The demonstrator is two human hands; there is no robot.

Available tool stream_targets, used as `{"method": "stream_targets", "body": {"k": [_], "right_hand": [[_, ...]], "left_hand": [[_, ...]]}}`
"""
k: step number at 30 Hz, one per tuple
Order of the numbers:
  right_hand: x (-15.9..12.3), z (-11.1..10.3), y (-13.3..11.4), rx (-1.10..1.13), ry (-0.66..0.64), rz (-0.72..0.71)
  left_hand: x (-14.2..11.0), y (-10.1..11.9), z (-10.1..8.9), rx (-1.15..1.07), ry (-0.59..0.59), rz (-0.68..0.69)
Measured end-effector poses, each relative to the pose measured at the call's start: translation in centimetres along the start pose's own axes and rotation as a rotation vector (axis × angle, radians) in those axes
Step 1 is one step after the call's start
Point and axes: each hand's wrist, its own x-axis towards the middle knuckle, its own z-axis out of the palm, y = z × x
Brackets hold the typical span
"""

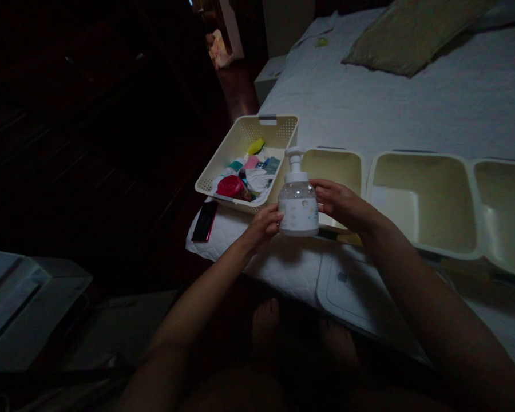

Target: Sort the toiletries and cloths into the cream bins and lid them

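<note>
Between both my hands is a clear pump bottle (299, 214) with a white pump top and a printed white label, held upright. My left hand (264, 228) grips its lower left side with curled fingers. On the other side, the fingers of my right hand (341, 203) press against its upper right. The bottle hangs in front of a cream bin (354, 166) and beside a perforated cream basket (289, 129). In that basket lie a yellow item (256, 146), a red item (230, 186), a white cloth-like item (257, 178) and several other small things.
Two more cream bins (424, 200) (508, 212) line up along the bed (390, 109). A white lid (347, 286) rests at the bed's front edge. At the corner is a dark phone (205, 221). A cushion (412, 37) lies farther back, and a pale cabinet (30, 309) stands left.
</note>
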Motion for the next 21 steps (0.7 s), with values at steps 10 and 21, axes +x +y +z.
{"method": "stream_targets", "body": {"k": [10,21], "right_hand": [[-0.2,0.5,-0.1,-0.066,0.050,-0.022],[0.0,1.6,-1.0,-0.228,0.290,-0.132]], "left_hand": [[0.1,-0.2,-0.3,-0.061,-0.068,-0.062],[-0.1,0.8,1.4,0.199,0.192,0.127]]}}
